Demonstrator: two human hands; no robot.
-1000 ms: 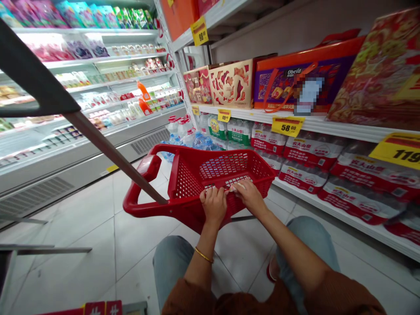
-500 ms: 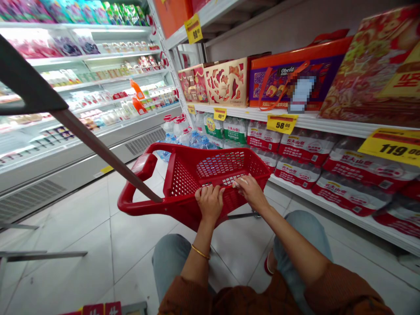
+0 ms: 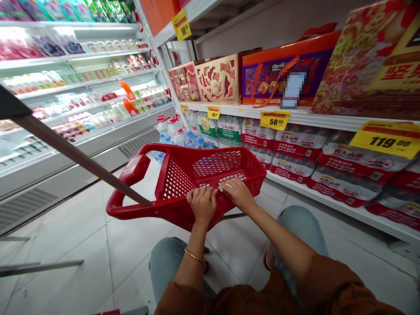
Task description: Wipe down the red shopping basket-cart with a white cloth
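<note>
Red plastic shopping basket (image 3: 177, 183) gripped at its near rim by the left hand (image 3: 202, 204) and the right hand (image 3: 238, 194).

The fingers of both hands are clenched over the rim, with the forearms reaching forward from brown sleeves (image 3: 328, 280) and a gold bangle (image 3: 195, 256) worn on the left wrist. The basket is held above the tiled floor (image 3: 65, 245), ahead of denim-covered knees (image 3: 302, 227); its underside is largely hidden. A long grey pole (image 3: 82, 162) is cut off by the left frame edge. Shrink-wrapped water packs (image 3: 348, 183) are shelved on the right, below a gift box (image 3: 278, 74) whose label is pixelated.
</note>
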